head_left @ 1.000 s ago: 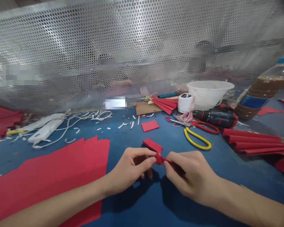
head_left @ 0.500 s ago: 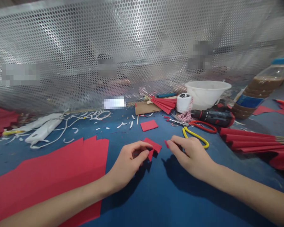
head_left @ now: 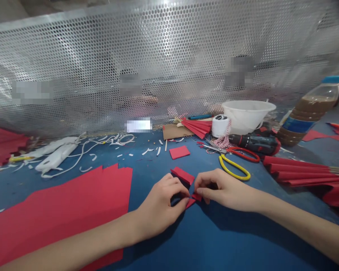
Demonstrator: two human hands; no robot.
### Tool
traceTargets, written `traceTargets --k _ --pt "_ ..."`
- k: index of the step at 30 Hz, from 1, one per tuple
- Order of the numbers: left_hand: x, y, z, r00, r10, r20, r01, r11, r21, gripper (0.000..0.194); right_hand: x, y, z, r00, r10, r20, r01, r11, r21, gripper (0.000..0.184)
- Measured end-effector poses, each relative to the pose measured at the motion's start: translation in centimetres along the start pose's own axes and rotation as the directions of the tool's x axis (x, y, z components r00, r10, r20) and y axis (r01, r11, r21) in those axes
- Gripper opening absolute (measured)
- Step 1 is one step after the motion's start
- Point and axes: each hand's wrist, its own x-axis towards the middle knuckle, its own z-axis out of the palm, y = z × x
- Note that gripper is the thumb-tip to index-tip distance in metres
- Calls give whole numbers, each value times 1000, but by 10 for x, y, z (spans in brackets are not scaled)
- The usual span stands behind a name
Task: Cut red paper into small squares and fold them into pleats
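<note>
Between thumb and fingers, my left hand (head_left: 165,199) pinches a small piece of red paper (head_left: 190,203) just above the blue table (head_left: 158,244). My right hand (head_left: 221,190) is closed on another small red paper piece (head_left: 196,197), its tip almost meeting the left one. Whether the two pieces touch I cannot tell. Right behind the fingers lies a folded red paper rectangle (head_left: 183,175), with a flat red paper rectangle (head_left: 180,152) farther back. Large red paper sheets (head_left: 81,203) lie under and beside my left forearm.
Scissors (head_left: 234,165) with red and yellow handles, a string spool (head_left: 220,126), a power drill (head_left: 251,142), a white bucket (head_left: 248,113) and a brown-filled bottle (head_left: 307,113) stand at right. A white power strip (head_left: 56,156) lies left. A perforated metal screen (head_left: 101,67) closes the back.
My hands have come closer together and nearer to me, bringing the two small red pieces tip to tip. The left one has left the folded rectangle. The view has shifted slightly.
</note>
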Motion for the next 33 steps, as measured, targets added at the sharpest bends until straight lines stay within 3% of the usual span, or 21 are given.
traceTargets --k 6,11,15,21,27,30,33 --pt "-3 3 0 999 26 -42 -25 1000 9 19 2 3 -4 1000 -17 -3 16 985 -175 10" --pt "-5 3 2 999 43 -3 -42 998 54 21 2 6 -2 999 -28 -21 23 978 -206 10" --pt "-4 3 0 1000 23 -12 -23 1000 21 28 0 5 -2 994 -106 5 102 947 -304 12" --pt "-5 10 -1 984 177 25 -179 975 132 15 -6 2 1 972 -235 7 211 859 -467 4" --pt "-8 7 3 964 254 80 -265 944 197 19 -7 -1 5 961 -275 -7 233 827 -512 6" --pt "-6 5 1 975 209 -79 -198 972 128 15 -7 0 6 962 -275 11 242 827 -508 11" --pt "-1 -1 -1 947 29 -321 -2 996 84 19 -6 2 6 965 -239 -111 153 850 -504 16"
